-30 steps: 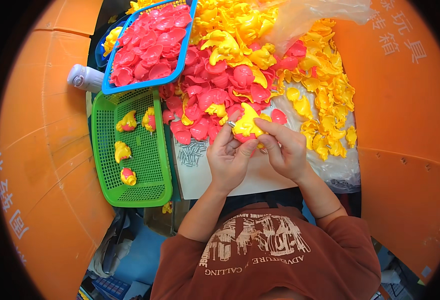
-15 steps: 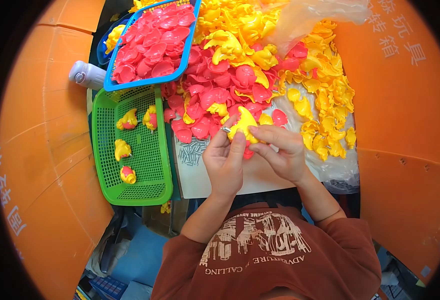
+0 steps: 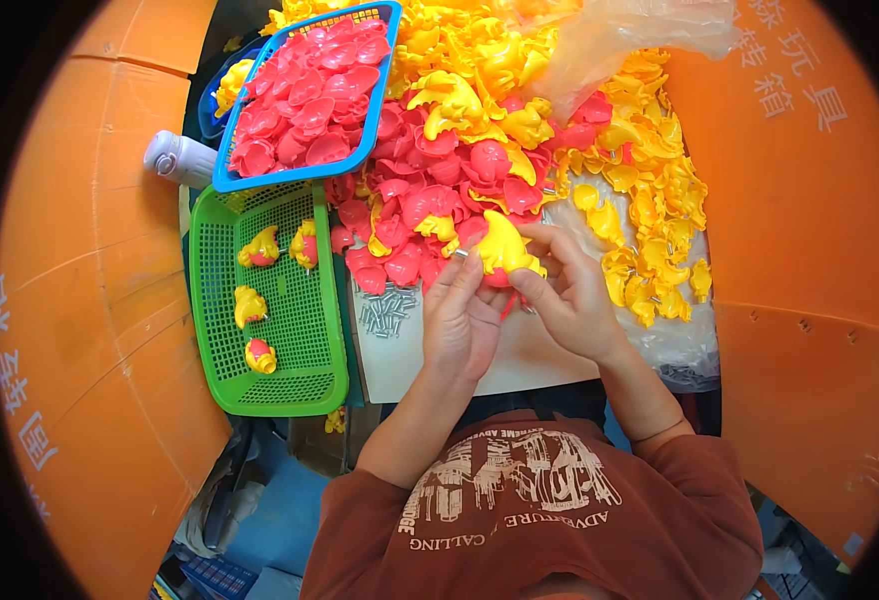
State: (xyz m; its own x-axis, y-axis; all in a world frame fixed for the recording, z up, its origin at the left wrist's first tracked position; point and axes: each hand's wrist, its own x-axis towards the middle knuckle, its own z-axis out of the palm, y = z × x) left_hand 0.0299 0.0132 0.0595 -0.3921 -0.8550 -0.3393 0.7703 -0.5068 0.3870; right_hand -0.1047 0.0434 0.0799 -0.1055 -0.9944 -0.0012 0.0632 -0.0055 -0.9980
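Above the pale worktop (image 3: 545, 355), the left hand (image 3: 462, 318) and right hand (image 3: 572, 295) are both pinching one yellow moulded plastic toy shell (image 3: 503, 250) with a pink piece beneath it, fingers closed around it. Four assembled pieces are lying in the green mesh basket (image 3: 315, 385) (a large loose pile of pink and yellow shells (image 3: 440, 190) is waiting).

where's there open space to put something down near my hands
Free: the white board under both hands, right of the metal pins, and the green basket floor between its four pieces. Crowded: the red and yellow pile and blue basket.
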